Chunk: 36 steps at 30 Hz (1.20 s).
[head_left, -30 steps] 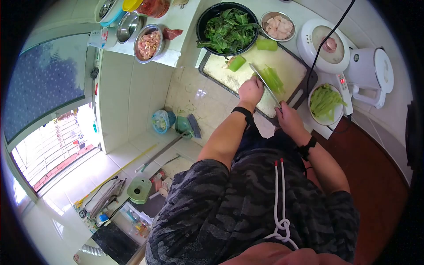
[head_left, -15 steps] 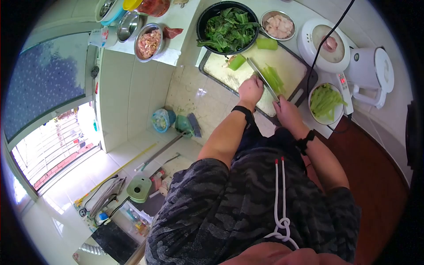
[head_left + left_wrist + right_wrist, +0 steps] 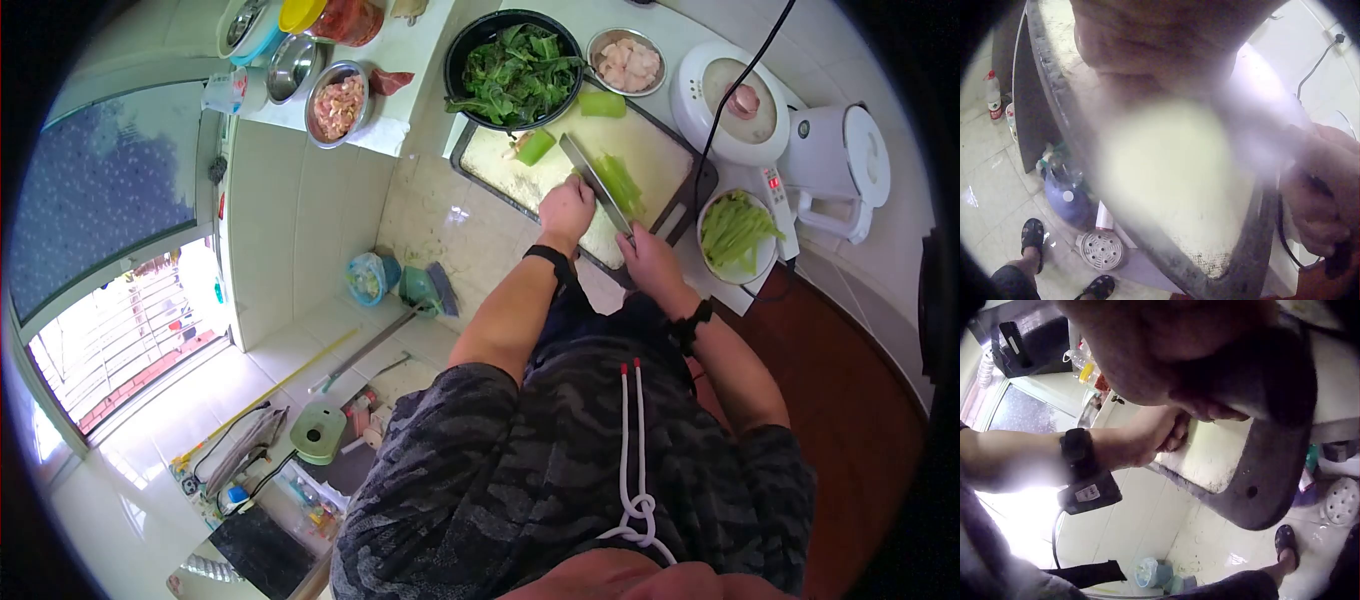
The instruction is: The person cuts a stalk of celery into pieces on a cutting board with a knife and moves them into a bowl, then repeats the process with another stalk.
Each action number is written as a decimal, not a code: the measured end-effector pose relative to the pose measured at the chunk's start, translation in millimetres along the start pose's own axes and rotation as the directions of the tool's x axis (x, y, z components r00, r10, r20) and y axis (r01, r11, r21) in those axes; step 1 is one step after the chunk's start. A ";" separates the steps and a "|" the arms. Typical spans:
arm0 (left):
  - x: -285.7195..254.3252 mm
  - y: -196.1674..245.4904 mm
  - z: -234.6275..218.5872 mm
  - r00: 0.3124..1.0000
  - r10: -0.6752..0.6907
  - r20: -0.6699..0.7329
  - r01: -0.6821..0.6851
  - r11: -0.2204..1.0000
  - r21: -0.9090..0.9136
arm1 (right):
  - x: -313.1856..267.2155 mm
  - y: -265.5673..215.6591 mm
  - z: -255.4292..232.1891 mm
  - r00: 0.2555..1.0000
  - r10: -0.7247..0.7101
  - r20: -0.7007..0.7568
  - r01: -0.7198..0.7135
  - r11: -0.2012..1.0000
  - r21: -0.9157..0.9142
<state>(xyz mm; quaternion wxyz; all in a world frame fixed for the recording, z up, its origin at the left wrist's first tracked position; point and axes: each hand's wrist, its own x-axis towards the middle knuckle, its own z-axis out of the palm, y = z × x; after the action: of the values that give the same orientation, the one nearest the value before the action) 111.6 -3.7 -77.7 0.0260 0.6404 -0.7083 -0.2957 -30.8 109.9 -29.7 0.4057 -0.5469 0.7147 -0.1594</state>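
In the head view, my right hand grips the handle of a kitchen knife, its blade slanting across the cutting board. My left hand lies close beside the blade with curled fingers, holding a piece of green vegetable stem mostly hidden under it. Across the blade lies a heap of thin green strips. Two thicker green stem pieces, one at the far edge and one farther left, rest on the board. The left wrist view shows the board's pale surface, blurred, below the left hand.
A black bowl of leafy greens and a metal bowl of pale meat stand beyond the board. To the right are a bowl of green strips, a white cooker and a kettle. Another meat bowl stands left.
The knife has tilted so that more of its blade face shows, and its tip has shifted slightly left. Both hands stay in nearly the same place.
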 end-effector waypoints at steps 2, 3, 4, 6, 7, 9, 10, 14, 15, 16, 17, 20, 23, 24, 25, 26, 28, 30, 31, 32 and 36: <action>-1.1 -1.5 1.0 1.000 -0.012 0.013 0.011 1.000 0.008 | -8.0 6.5 -1.9 1.000 -0.003 0.022 0.002 1.000 0.023; -0.9 -2.2 0.8 1.000 0.005 0.008 -0.005 1.000 0.001 | -12.1 7.9 -3.8 0.999 -0.005 0.044 0.003 0.999 0.050; -0.5 -3.0 0.4 1.000 0.022 0.002 -0.022 1.000 -0.005 | -14.9 8.7 -6.4 0.999 -0.006 0.047 0.004 0.999 0.048; 0.0 -4.2 1.0 1.000 0.027 -0.004 -0.027 1.000 -0.005 | -17.5 9.1 -12.6 0.995 0.027 0.094 -0.035 0.996 0.079; -0.1 -4.8 1.5 0.999 0.033 -0.007 -0.033 0.999 -0.004 | -15.2 10.2 -10.9 0.995 0.026 0.097 -0.034 0.996 0.080; 1.1 -5.7 2.1 1.000 0.022 -0.013 -0.022 1.000 -0.006 | -8.9 11.5 -5.1 0.998 -0.007 0.066 0.007 1.000 0.003; -0.3 -4.8 2.9 1.000 0.016 -0.019 -0.016 1.000 -0.012 | -7.5 10.0 -2.7 0.998 -0.003 0.068 0.003 1.000 0.007; -3.5 -1.6 2.9 0.999 0.022 -0.050 -0.023 1.000 -0.006 | -4.1 5.5 2.7 0.999 0.035 -0.039 -0.036 0.999 -0.015; -4.9 0.4 1.8 0.999 -0.007 -0.051 0.006 1.000 -0.027 | -5.0 6.9 1.9 0.996 0.038 -0.077 -0.038 0.999 -0.002; -6.4 1.2 1.0 0.998 -0.041 -0.048 0.038 0.998 -0.047 | -7.1 8.6 0.6 0.996 0.039 -0.080 -0.039 0.999 -0.003; -7.1 2.1 0.8 0.998 -0.041 -0.045 0.039 0.998 -0.047 | -10.8 11.1 -0.1 0.995 0.079 -0.068 -0.075 0.996 0.058; -8.0 8.2 -1.5 0.989 -0.110 -0.097 0.089 0.976 -0.199 | -20.3 8.7 -3.2 0.993 0.113 -0.042 -0.107 0.988 0.111; -3.0 9.7 -0.2 0.981 -0.126 -0.148 0.097 0.977 -0.188 | -21.0 4.3 -0.2 0.997 0.062 -0.050 -0.056 0.993 0.103; -2.0 9.9 -0.8 0.985 -0.126 -0.118 0.109 0.984 -0.142 | -21.6 3.6 1.5 0.998 0.019 -0.065 -0.012 0.995 0.100; -1.6 10.1 -1.7 0.988 -0.127 -0.089 0.118 0.988 -0.095 | -22.2 2.6 1.7 0.998 0.021 -0.066 -0.014 0.995 0.102; -1.5 10.8 -2.8 0.988 -0.124 -0.088 0.116 0.989 -0.093 | -22.1 1.6 1.1 0.998 0.022 -0.050 -0.017 0.996 0.089; -1.7 12.6 -4.8 0.990 -0.117 -0.073 0.111 0.991 -0.081 | -21.9 2.0 1.0 0.999 0.023 -0.037 -0.021 0.997 0.075; -1.4 11.5 -5.2 0.991 -0.113 -0.064 0.108 0.991 -0.085 | -22.1 4.8 2.7 0.999 0.030 -0.011 -0.029 0.999 0.040; -0.8 10.8 -4.9 0.992 -0.110 -0.057 0.105 0.991 -0.088 | -17.0 6.1 5.3 0.999 0.030 -0.012 -0.029 0.999 0.039; -2.3 9.4 -3.2 0.992 -0.114 -0.053 0.109 0.990 -0.088 | -10.5 7.9 9.7 0.999 0.012 -0.037 -0.011 1.000 0.024; 0.7 7.9 -2.9 0.991 -0.114 -0.063 0.108 0.990 -0.090 | 4.3 -8.8 3.7 0.998 0.046 -0.044 -0.044 0.998 0.040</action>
<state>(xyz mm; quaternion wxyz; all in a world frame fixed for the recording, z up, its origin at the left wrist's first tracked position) 105.7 -5.4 -71.9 0.0610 0.6869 -0.6569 -0.3050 -22.7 103.7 -27.8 0.4037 -0.5189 0.7325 -0.1764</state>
